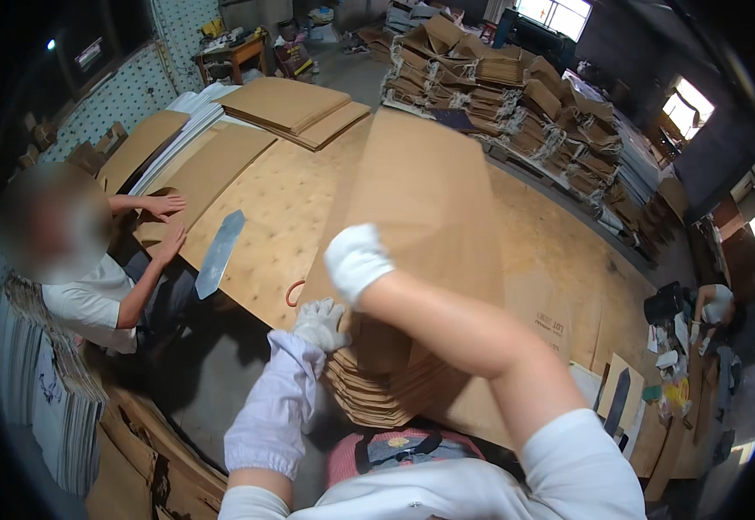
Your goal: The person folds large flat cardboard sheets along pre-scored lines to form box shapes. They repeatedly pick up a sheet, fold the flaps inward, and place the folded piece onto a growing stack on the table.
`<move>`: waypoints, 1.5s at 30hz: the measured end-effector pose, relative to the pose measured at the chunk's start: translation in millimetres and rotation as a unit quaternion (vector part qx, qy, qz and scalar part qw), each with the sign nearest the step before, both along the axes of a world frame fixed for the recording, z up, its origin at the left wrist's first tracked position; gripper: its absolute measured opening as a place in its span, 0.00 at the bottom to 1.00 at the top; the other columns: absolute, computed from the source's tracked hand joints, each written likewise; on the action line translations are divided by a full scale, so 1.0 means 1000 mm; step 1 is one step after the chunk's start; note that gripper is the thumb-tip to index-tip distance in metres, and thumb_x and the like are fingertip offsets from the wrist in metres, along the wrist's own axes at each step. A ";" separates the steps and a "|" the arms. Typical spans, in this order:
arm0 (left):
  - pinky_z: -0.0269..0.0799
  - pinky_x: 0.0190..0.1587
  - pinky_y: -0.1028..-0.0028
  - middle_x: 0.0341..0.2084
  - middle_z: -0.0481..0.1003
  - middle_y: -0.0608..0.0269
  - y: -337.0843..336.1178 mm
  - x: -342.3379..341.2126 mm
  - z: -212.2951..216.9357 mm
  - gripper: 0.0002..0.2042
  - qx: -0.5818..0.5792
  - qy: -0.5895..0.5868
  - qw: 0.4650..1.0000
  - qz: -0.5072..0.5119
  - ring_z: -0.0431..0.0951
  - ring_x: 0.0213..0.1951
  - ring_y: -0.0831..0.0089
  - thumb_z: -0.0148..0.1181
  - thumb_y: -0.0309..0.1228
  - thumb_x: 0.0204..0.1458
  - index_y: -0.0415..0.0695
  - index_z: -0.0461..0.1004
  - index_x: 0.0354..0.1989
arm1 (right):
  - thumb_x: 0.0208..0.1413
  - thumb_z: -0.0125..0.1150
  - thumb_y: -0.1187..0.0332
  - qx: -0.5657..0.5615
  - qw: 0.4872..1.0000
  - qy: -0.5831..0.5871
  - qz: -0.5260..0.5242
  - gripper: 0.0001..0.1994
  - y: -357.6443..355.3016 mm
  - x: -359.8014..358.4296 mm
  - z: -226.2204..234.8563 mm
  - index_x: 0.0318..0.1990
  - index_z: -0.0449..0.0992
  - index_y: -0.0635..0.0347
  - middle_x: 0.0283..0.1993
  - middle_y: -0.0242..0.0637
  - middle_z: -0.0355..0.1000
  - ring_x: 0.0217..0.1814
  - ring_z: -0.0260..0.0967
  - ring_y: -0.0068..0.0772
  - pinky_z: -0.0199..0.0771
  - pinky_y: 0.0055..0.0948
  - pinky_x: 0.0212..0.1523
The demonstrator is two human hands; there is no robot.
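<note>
A large brown kraft paper or cardboard sheet (421, 173) lies in front of me, its edges smeared by motion. Beneath its near end is a thick stack of folded brown sheets (377, 390) at the table's front edge. My left hand (321, 325), in a pale knit glove and a lilac sleeve cover, rests with fingers stretched out against the stack's left side. Over the left part of the large sheet is my right hand (357, 260), in a white glove; blur hides its fingers and whether it touches the sheet. A red ring-shaped thing (294, 293) lies beside my left hand.
At the left, a co-worker's hands (167, 227) press on brown sheets near a grey metal strip (221, 253). More cardboard sheets (291, 102) lie on the far side of the wooden table (273, 208). Tied cardboard bundles (516, 95) are piled beyond it. Another person (714, 308) is at the far right.
</note>
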State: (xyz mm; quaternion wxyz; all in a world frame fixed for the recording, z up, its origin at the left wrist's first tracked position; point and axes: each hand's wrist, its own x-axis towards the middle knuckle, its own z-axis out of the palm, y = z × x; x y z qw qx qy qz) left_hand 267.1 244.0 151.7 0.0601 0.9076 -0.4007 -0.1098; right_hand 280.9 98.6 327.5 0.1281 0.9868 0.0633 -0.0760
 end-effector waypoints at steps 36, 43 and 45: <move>0.69 0.46 0.71 0.32 0.76 0.63 0.037 0.157 -0.182 0.30 -0.051 0.334 0.845 0.414 0.75 0.41 0.72 0.73 0.54 0.48 0.43 0.73 0.48 | 0.49 0.65 0.37 0.297 0.865 0.103 -0.390 0.47 -0.208 -0.098 -0.209 0.67 0.63 0.65 0.74 0.56 0.53 0.77 0.50 0.57 0.58 0.47 0.71; 0.67 0.40 0.67 0.29 0.75 0.66 0.062 0.133 -0.201 0.23 -0.114 0.432 0.807 0.387 0.71 0.33 0.74 0.75 0.51 0.47 0.43 0.77 0.35 | 0.41 0.75 0.41 0.398 0.698 -0.005 -0.596 0.56 -0.161 -0.163 -0.300 0.70 0.53 0.69 0.75 0.57 0.49 0.77 0.46 0.57 0.54 0.49 0.73; 0.69 0.42 0.67 0.32 0.77 0.64 0.040 0.135 -0.180 0.27 -0.034 0.375 0.842 0.386 0.74 0.36 0.71 0.76 0.51 0.46 0.40 0.78 0.41 | 0.41 0.76 0.42 0.415 0.671 -0.007 -0.614 0.56 -0.161 -0.172 -0.299 0.70 0.53 0.70 0.74 0.56 0.50 0.76 0.47 0.57 0.56 0.50 0.72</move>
